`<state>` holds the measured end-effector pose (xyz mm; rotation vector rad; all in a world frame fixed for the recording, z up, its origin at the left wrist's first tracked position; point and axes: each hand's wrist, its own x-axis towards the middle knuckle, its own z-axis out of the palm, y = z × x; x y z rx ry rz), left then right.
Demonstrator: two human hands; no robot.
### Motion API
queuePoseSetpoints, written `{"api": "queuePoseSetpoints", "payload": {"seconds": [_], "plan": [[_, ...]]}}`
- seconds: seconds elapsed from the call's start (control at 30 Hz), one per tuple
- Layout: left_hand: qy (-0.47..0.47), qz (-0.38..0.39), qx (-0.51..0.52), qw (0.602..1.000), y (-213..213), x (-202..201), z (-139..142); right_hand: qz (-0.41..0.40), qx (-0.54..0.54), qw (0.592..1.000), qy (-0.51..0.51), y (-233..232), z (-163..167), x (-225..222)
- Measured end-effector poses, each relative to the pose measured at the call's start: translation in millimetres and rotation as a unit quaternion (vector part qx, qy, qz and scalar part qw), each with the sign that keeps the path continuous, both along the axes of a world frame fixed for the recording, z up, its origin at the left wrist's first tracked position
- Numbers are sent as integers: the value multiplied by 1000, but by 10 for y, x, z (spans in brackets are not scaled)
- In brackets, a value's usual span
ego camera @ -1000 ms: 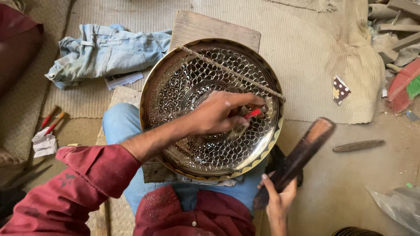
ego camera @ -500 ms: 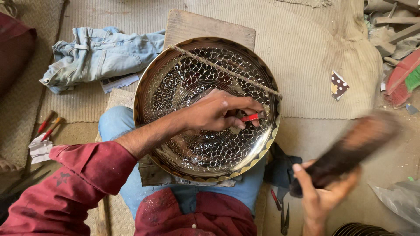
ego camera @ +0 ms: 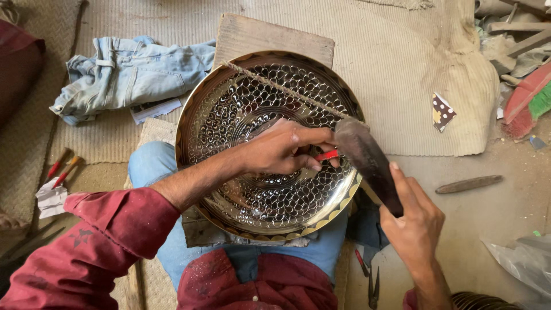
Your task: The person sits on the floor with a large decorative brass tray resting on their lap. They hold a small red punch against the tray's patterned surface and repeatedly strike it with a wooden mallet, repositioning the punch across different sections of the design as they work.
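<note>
A large round brass tray (ego camera: 229, 109) with a hammered scale pattern rests on my lap, tilted against a wooden block (ego camera: 270, 34). A twisted cord (ego camera: 275, 86) runs across its upper part. My left hand (ego camera: 284, 148) lies over the tray's middle, pinching a small red-handled punch (ego camera: 326, 155) against the metal. My right hand (ego camera: 413, 221) grips a dark wooden mallet (ego camera: 367, 161), whose head sits right at the punch's top end, over the tray's right rim.
Crumpled blue jeans (ego camera: 126, 72) lie at the upper left on a woven mat (ego camera: 396, 63). Two red-handled tools (ego camera: 62, 169) lie at the left. A metal rod (ego camera: 468, 183) lies on the floor at the right. Pliers (ego camera: 373, 287) sit by my right knee.
My right hand has swung the mallet from low at the right, up, then down onto the punch. My left hand has stayed on the tray with the punch.
</note>
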<state>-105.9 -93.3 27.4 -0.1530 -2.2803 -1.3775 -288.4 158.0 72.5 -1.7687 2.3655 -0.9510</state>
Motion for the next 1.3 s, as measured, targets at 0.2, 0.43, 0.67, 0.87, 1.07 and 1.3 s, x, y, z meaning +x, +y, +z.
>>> {"api": "queuePoseSetpoints", "payload": {"seconds": [0.2, 0.43, 0.67, 0.87, 1.07, 1.3], "plan": [[-45, -8, 3, 999, -9, -3, 8, -2, 11, 1000, 19, -117, 50, 2], [-62, -8, 4, 998, -9, 31, 64, 23, 57, 986, 156, -153, 38, -67], [-10, -11, -3, 1000, -12, 34, 67, 6, 48, 998, 26, -191, 63, -103], [-21, -6, -9, 1000, -4, 26, 37, 21, 42, 997, 63, -202, 123, -135], [-15, -7, -16, 1000, -5, -2, 6, 15, 39, 997, 59, -172, 62, -216], [-4, -5, -22, 1000, -3, 30, 38, -34, 75, 993, -83, -94, -15, -337]]}}
